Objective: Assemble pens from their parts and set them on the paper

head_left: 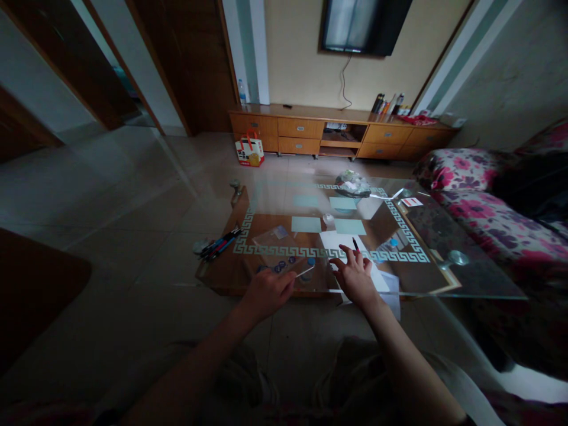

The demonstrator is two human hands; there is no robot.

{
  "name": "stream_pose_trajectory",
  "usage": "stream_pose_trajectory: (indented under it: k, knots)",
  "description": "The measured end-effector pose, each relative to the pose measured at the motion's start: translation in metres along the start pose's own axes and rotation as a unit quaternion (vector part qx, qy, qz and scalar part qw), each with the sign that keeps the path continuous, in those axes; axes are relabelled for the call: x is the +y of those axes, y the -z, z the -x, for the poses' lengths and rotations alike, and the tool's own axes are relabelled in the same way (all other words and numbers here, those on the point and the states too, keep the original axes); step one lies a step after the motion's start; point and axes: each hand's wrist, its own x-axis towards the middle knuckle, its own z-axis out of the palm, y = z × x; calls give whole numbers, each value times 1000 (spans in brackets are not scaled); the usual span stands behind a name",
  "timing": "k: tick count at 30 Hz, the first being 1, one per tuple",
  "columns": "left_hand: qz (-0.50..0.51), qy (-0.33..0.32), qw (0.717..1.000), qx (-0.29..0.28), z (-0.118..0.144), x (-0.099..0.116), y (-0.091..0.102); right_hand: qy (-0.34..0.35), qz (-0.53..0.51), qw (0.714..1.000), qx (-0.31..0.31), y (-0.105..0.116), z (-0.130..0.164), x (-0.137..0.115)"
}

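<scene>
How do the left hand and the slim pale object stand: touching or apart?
Touching: the head view shows the slim pale object sticking out from the closed left hand.

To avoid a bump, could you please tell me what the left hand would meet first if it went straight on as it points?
Probably the right hand, over the white paper, though depth is unclear and the left hand might pass below.

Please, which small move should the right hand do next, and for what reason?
Perhaps the right hand could settle flatter on the white sheet to steady it: its fingers are spread over the paper, while the left hand holds a slim pale object beside it.
</scene>
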Motion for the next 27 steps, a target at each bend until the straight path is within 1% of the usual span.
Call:
stream_pose_trajectory:
  k: [5,8,10,11,13,14,16,17,18,19,21,22,23,24,25,27]
  knots:
    - [7,7,1000,-11,-1,1,2,0,-34,999,18,1,0,1]
    - [7,31,999,-17,-2,1,3,-10,-101,993,55,6,-2,-4]
    - [11,62,998,-23,-2,2,3,-12,-170,981,88,11,-3,-9]
    - [17,86,996,-26,-2,2,3,-7,-213,971,104,13,-3,-13]
    - [49,143,988,-26,-4,3,3,9,-310,942,132,17,-3,-21]
    - [78,172,982,-23,-5,3,3,16,-358,924,136,17,-2,-25]
    - [169,219,961,-12,-7,5,3,18,-446,887,122,16,0,-33]
    - [232,239,943,-10,-8,6,2,10,-486,867,105,15,1,-37]
    - [303,258,917,-12,-9,8,2,-3,-527,846,83,13,2,-41]
    - [380,278,882,-18,-10,10,0,-17,-567,821,60,12,2,-43]
    - [528,313,789,-36,-11,15,-2,-37,-637,770,17,9,3,-47]
    - [586,322,742,-39,-12,18,-4,-41,-664,747,-1,9,3,-48]
    - [632,328,701,-41,-12,21,-6,-41,-684,728,-16,9,4,-49]
    - [665,331,668,-42,-12,23,-7,-40,-700,713,-31,10,4,-49]
    - [688,336,642,-39,-11,26,-9,-40,-711,701,-45,10,4,-49]
    - [716,346,606,-36,-11,29,-11,-38,-728,681,-73,12,5,-49]
